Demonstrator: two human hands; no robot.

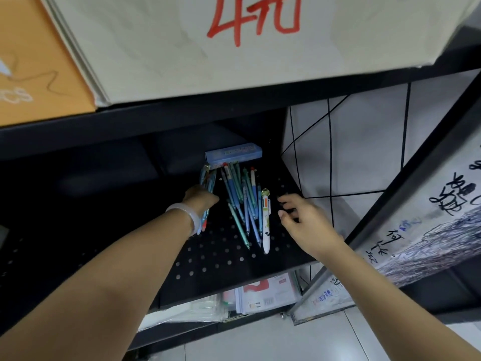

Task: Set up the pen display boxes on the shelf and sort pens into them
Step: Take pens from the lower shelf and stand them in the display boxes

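On the black perforated metal shelf [221, 259], under a shelf carrying a large white cardboard box [182, 48] marked in red:

1. Loose heap of slim plastic pens [243, 201], blue, teal and green barrels, one white with a red cap end. Fanned out, tips crossing toward the shelf front. Judged light, stiff and smooth; round barrels likely to roll on the sheet metal. Best taken mid-barrel, several at once, or singly by pinching near the clip.

2. Fat white multi-colour pen [266, 225] with coloured sliders and a pale crystal-like top. Lies at the right edge of the heap, touching its neighbours. Thicker and probably a little heavier; wants a fuller grasp round the body.

3. Light blue oblong cardboard pen display box [233, 152], printed face, lying flat at the back of the shelf just behind the heap. Thin card, judged easily crushed; handle by the long edges.

4. Left hand [200, 199], pale bangle at the wrist, fingers curled round a small bundle of blue pens [208, 183] beside the heap.

5. Right hand [299, 217], fingers loosely spread, holding nothing, just right of the white pen, not touching it.

Sorting judged barely begun.
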